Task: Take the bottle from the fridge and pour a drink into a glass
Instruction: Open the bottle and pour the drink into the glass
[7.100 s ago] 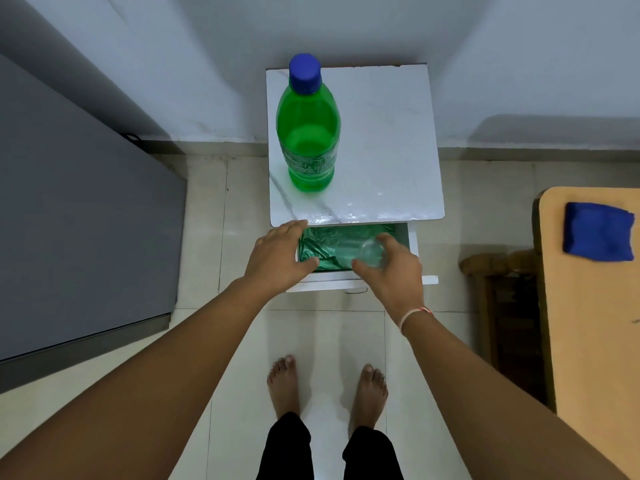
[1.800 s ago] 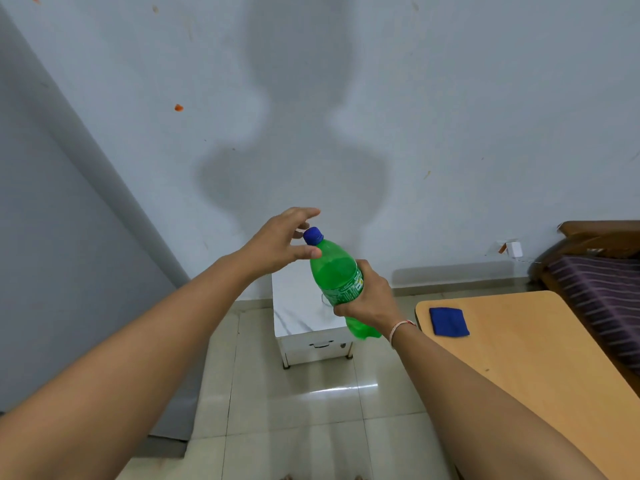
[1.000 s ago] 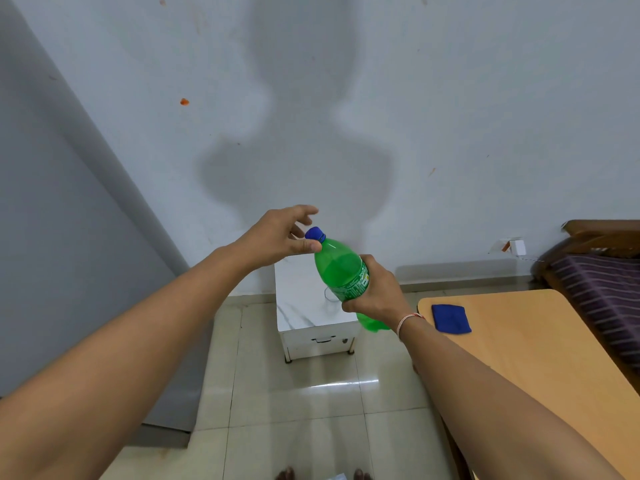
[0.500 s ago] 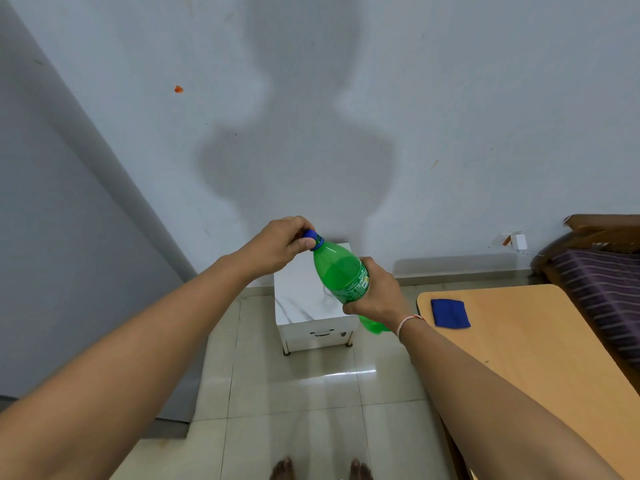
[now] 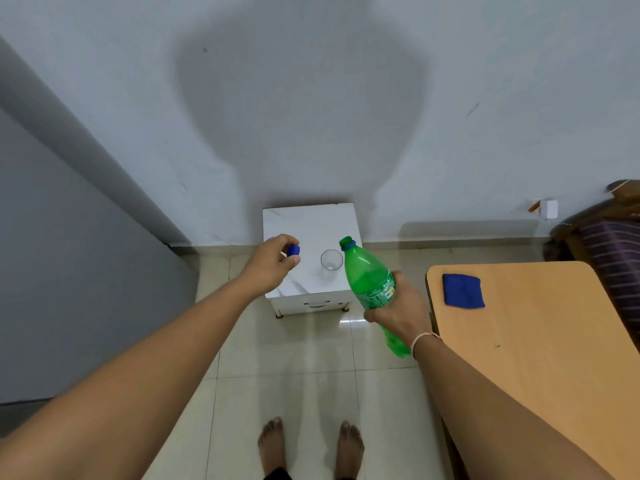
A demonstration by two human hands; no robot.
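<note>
The right hand (image 5: 398, 308) is wrapping its grip around the labelled middle of the green bottle (image 5: 369, 282), holding it tilted so that the open neck is leaning up and to the left, just beside the glass (image 5: 331, 259). The left hand (image 5: 273, 263) is pinching the blue cap (image 5: 294, 250) between thumb and fingertips, holding it above the left part of the small white counter (image 5: 308, 220), apart from the bottle. The clear glass is standing upright on that counter, between the two hands. The counter is sitting against the pale wall, with a drawer front (image 5: 315, 304) facing the person. To the left a grey fridge (image 5: 69, 271) is filling the side of the view. To the right a wooden table (image 5: 554, 341) is carrying a folded blue cloth (image 5: 462, 291) near its far corner, and a dark striped seat (image 5: 613, 244) is showing beyond it. Two bare feet (image 5: 273, 441) are standing on the pale floor tiles below.
</note>
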